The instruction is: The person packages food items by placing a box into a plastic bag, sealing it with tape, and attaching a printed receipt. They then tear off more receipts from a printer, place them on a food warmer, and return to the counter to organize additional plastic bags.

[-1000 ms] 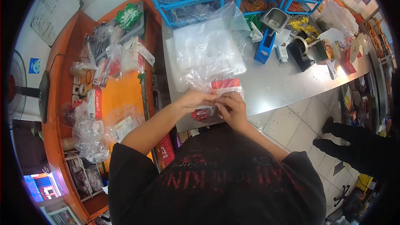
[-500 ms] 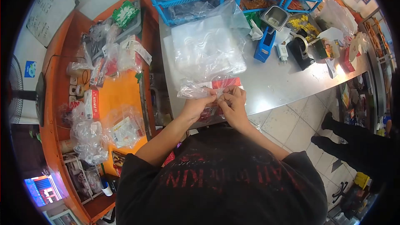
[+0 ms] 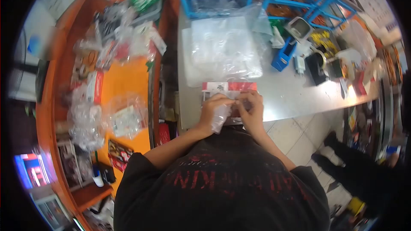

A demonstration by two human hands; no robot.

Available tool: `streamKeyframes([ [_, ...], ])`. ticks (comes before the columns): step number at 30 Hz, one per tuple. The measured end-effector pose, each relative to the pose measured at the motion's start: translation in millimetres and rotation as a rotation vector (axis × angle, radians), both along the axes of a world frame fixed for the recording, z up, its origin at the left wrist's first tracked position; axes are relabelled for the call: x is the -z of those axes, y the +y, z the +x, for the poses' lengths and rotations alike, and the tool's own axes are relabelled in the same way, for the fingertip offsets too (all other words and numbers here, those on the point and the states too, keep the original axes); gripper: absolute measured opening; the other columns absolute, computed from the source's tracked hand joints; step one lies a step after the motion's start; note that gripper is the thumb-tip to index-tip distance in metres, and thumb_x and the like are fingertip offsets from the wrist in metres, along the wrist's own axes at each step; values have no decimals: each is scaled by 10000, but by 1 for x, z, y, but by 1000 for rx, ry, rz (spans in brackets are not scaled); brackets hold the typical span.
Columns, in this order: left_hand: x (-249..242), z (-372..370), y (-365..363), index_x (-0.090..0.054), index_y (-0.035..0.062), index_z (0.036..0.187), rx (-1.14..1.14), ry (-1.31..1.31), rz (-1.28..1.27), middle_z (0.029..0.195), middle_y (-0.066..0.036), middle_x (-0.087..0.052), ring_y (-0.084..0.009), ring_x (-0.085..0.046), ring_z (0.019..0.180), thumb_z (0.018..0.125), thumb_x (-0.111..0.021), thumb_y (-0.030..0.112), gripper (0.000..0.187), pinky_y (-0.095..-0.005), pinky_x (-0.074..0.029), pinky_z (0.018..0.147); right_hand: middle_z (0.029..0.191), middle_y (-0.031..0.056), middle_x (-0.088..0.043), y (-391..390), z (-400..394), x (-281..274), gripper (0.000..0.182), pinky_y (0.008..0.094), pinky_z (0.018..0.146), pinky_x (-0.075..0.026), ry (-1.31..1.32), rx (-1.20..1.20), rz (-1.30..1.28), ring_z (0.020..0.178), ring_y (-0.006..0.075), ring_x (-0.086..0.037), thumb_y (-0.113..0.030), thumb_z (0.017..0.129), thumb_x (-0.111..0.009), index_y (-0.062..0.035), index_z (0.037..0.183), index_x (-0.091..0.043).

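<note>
Left hand (image 3: 216,109) and right hand (image 3: 251,106) over red-white package (image 3: 246,86), both pinching clear plastic (image 3: 220,118); bag stack (image 3: 224,45) beyond package.

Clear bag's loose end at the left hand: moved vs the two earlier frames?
Yes. Loose end has swung toward the wearer: earlier beyond the left hand, now on its near side, by the steel table's near edge.

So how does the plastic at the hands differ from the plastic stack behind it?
The plastic is bunched and narrow; the plastic stack is broad and spread flat.
The plastic hangs from the left hand; the plastic stack lies on the metal table.
Both are see-through or whitish, and shiny.
</note>
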State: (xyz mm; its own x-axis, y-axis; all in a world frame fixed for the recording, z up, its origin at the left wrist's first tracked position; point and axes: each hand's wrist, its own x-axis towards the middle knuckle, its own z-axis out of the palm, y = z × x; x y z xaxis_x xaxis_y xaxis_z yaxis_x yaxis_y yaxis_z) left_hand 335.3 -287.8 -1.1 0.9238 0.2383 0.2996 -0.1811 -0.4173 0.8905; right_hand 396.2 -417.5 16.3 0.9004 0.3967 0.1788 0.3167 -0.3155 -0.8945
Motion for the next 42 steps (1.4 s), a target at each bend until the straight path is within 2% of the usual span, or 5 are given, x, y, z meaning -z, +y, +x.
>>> streamKeyframes([
  [6,-7,-8,-7,-648,26,871,-109,0,-43,815,-80,-594,-194,-586,719,649,-602,-18,230,-264,-459,637,822,70,-555,-13,12,5,79,323,758,-393,-294,-207,-103,829,222,-494,-26,754,-566,-33,833,-559],
  [9,-3,-13,-8,-641,19,909,-91,-7,-92,857,-91,-597,-205,-591,779,630,-595,-1,283,-267,-457,681,810,-2,-521,-19,33,16,67,224,697,-372,643,-90,475,761,92,-465,-72,859,-474,-36,819,-513],
  [14,-1,-12,-10,-624,9,939,-77,-24,-96,908,-106,-586,-228,-577,838,596,-606,4,344,-280,-447,722,884,34,-567,-30,46,4,118,231,651,-389,93,-330,-141,733,114,-514,-75,823,-500,-33,915,-561],
  [40,11,-25,-32,-552,-40,1021,-142,-98,146,965,-147,-548,-283,-548,891,710,-520,1,315,-342,-455,760,869,59,-563,-22,33,5,72,312,799,-345,-150,-482,-219,853,190,-475,-13,761,-562,-61,806,-534],
  [42,13,-26,-33,-550,-39,1041,-156,-112,174,968,-148,-554,-280,-549,901,711,-529,8,334,-340,-456,763,870,39,-526,-22,29,15,28,258,753,-375,444,-226,87,816,123,-469,-27,821,-525,-46,837,-514],
])
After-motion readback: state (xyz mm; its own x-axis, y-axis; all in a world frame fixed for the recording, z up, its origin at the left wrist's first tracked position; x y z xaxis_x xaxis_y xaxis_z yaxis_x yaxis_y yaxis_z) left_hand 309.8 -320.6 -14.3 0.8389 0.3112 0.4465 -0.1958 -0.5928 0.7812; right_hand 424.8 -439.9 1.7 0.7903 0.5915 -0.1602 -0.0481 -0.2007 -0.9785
